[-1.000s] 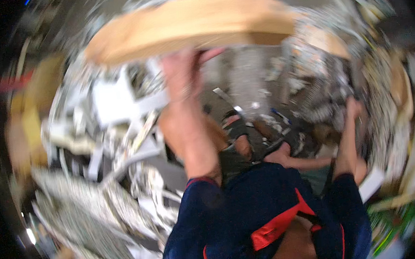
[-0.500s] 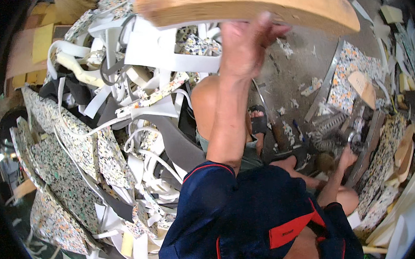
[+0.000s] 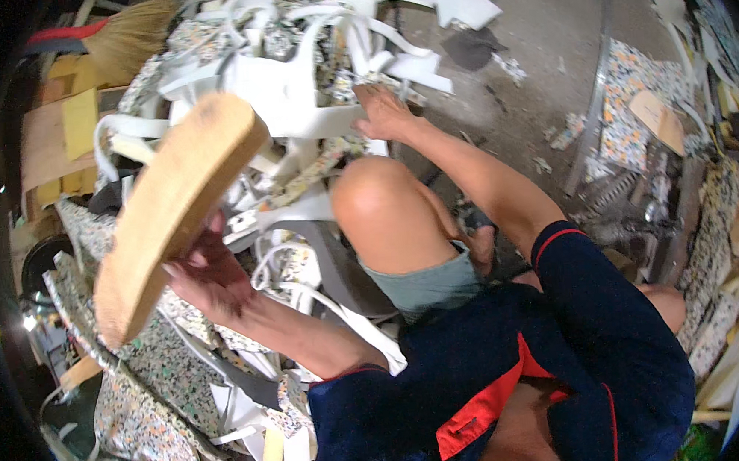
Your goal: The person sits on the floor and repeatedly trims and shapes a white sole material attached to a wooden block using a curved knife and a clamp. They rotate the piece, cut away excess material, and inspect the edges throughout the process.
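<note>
My left hand (image 3: 212,280) is wrapped round the underside of a thick, curved, tan block (image 3: 181,205) that looks like wood. The block is tilted, its upper end over the heap of scraps. My right hand (image 3: 389,115) reaches forward to the far side of my bent knee, fingers stretched and thumb apart. Between them lies the end of a wide white foam strip (image 3: 315,123); whether they touch it is hard to tell. Part of the left fingers is hidden behind the block.
White and speckled foam offcuts (image 3: 227,35) are heaped in front and at left. Speckled foam slabs (image 3: 152,366) stand at lower left, a straw broom (image 3: 129,42) at far left. A metal tool with a coiled hose (image 3: 655,202) lies at right, near a speckled sheet (image 3: 623,118).
My left hand has swung the tan block from the top middle down to the left. My right hand has left the metal tool at right and reached forward to the scraps.
</note>
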Demonstrator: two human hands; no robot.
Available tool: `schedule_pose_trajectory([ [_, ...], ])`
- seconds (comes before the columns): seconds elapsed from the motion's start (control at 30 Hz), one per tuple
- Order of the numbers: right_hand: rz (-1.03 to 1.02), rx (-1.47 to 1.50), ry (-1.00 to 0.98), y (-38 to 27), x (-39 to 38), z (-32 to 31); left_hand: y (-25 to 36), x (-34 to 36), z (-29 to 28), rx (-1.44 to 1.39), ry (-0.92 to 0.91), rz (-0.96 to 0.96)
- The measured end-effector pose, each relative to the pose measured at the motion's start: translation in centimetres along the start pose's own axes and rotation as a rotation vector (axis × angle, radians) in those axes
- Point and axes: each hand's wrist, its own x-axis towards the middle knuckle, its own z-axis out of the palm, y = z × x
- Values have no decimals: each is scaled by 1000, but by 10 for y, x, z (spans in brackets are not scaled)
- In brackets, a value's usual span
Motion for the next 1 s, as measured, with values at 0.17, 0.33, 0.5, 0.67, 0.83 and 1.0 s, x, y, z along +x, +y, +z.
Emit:
schedule_pose_trajectory([
  [0.17, 111, -68, -153, -24, 25, 30, 13, -20, -61, -90, 101, -41],
  [0.33, -72, 69, -91, -2, 14, 1, -2, -23, -71, -137, 36, -64],
  [0.5, -119, 255, -67, -10, -44, -126, -13, -30, -50, -190, 55, -144],
  [0.67, -106, 450, 255, -14, -126, -242, -34, -37, -27, -399, -136, -291],
  [0.83, -71, 807, 445, -68, -204, -298, -37, -46, 0, -459, -272, -339],
  [1.0, -93, 789, 566, -45, -257, -313, -41, -56, 26, -497, -373, -370],
])
